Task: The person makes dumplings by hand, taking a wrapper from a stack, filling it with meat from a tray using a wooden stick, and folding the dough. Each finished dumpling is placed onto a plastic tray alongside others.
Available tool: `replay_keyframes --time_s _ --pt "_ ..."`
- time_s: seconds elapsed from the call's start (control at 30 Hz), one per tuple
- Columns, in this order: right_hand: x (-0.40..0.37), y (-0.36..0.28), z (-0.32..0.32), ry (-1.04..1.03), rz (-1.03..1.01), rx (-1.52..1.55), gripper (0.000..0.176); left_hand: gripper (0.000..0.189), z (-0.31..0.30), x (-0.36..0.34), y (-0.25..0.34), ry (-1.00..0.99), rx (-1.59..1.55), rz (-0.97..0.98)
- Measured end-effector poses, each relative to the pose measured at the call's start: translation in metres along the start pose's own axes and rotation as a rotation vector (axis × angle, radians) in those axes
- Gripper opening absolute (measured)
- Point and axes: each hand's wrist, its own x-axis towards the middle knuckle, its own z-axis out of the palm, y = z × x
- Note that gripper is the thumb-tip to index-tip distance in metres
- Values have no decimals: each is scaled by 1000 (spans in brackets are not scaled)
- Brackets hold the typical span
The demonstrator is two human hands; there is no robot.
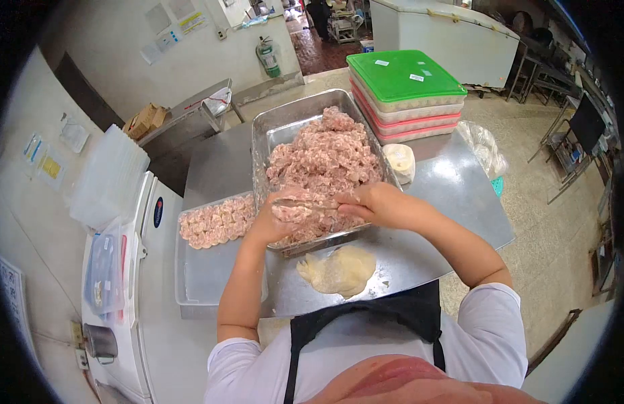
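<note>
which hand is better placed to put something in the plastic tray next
Likely the left hand: it is close beside the plastic tray, while the right hand is farther off and seems to grip a thin tool.

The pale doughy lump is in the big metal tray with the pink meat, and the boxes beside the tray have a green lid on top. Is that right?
Not quite: the head view shows the pale lump on the table, outside the tray. The pink meat is in it, and the boxes do have a green lid.
</note>
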Motion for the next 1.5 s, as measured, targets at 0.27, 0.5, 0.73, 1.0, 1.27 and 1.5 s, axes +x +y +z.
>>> replay_keyframes --time_s 0.27,0.5,0.73,1.0,1.27,1.5 --pt "-3 14 27 202 -135 -455 28 32 15 -7 -45 256 -585 -375" --pt "-25 48 -7 -58 319 -392 20 37 13 -13 35 290 -198 -67" --pt "-37 -13 -8 62 56 210 30 48 10 9 35 63 95 -93" --pt "-41 4 -19 168 231 281 28 56 22 2 34 257 -157 -141" --pt "-29 -24 -15 -46 155 130 32 32 11 5 25 88 -64 26" --pt "-14 33 3 -74 -11 62 25 26 18 7 20 -67 201 -45"
